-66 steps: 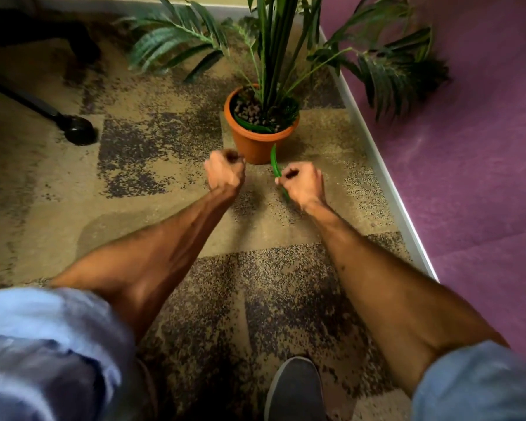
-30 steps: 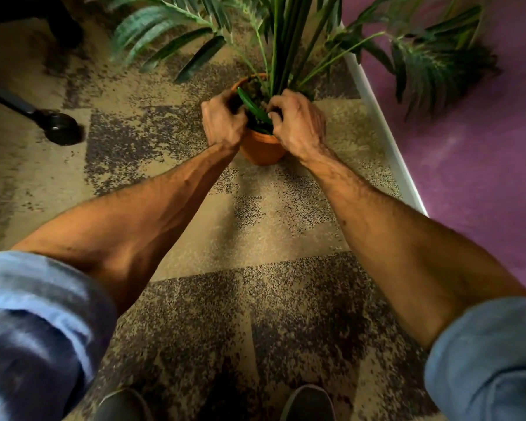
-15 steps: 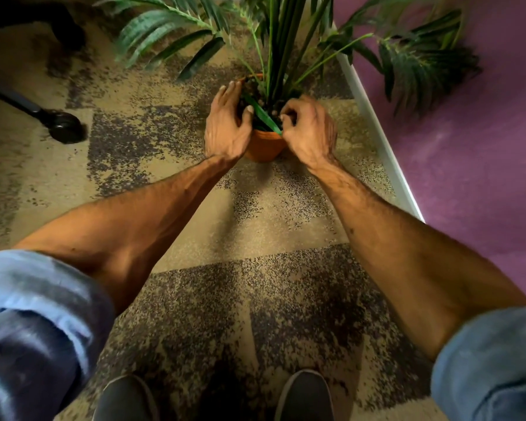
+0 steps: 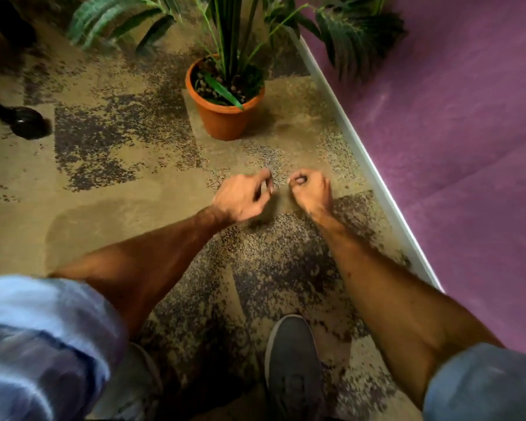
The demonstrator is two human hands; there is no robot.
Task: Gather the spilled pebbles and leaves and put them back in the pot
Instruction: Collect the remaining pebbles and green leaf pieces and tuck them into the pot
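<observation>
The terracotta pot [image 4: 223, 118] stands on the patterned carpet with a green palm plant [image 4: 234, 31] growing from it. Dark pebbles [image 4: 205, 86] fill its top, and a loose green leaf [image 4: 223, 92] lies across them, its tip over the rim. My left hand [image 4: 242, 197] hovers low over the carpet in front of the pot, blurred, with fingers loosely curled and nothing seen in it. My right hand [image 4: 312, 188] is beside it, curled into a fist. One small speck, perhaps a pebble [image 4: 346, 186], lies on the carpet right of my right hand.
A white skirting board [image 4: 362, 153] and a purple wall [image 4: 453, 117] run along the right. A black chair caster [image 4: 25, 121] sits at the left. My grey shoe [image 4: 292, 366] is at the bottom.
Both hands have come back from the pot's rim towards me and lowered to the carpet. The green leaf my right hand carried now lies in the pot.
</observation>
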